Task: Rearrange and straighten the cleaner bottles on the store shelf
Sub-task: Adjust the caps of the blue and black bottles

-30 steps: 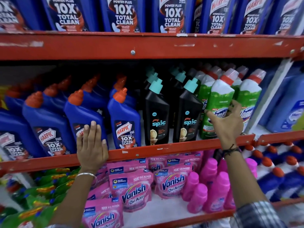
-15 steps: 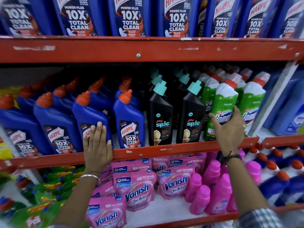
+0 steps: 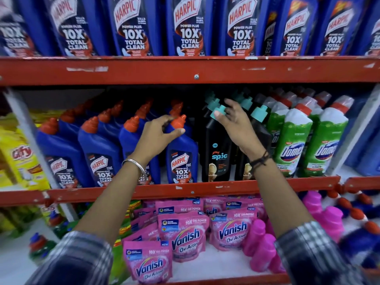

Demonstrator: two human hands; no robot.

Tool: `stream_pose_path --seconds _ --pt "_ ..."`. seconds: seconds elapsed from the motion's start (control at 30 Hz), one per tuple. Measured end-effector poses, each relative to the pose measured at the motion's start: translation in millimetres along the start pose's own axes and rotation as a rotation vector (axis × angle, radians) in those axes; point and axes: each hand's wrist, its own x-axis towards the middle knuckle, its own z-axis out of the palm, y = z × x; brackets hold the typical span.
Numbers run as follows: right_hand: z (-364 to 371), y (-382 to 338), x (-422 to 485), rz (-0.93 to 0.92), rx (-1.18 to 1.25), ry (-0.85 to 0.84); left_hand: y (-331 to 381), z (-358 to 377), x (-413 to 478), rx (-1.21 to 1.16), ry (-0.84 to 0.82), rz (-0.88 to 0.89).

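Red steel edging fronts the middle shelf (image 3: 164, 191), where the left hand (image 3: 156, 136) pinches the neck of the front blue Harpic bottle (image 3: 182, 153) under its orange cap. Just right, the right hand (image 3: 234, 124) grips the teal cap of the front black Spic bottle (image 3: 216, 153). More blue bottles crowd left, green Domex bottles (image 3: 292, 145) stand right. Pink Vanish pouches (image 3: 185, 237) lie on the shelf below, nearer.
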Motion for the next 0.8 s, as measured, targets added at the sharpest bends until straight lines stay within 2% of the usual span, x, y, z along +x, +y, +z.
stream_pose_path --seconds 0.27,0.57,0.7,0.8 --pt "7 5 12 0.005 -0.009 0.168 2 -8 3 -0.02 -0.081 0.02" --pt "9 6 9 0.04 0.037 0.166 1 -11 2 0.006 -0.08 0.008" --pt "9 8 3 0.059 0.077 0.184 1 -8 -3 0.081 -0.086 -0.022" --pt "7 -1 -13 0.023 0.003 0.263 6 -9 -13 0.197 -0.043 0.023"
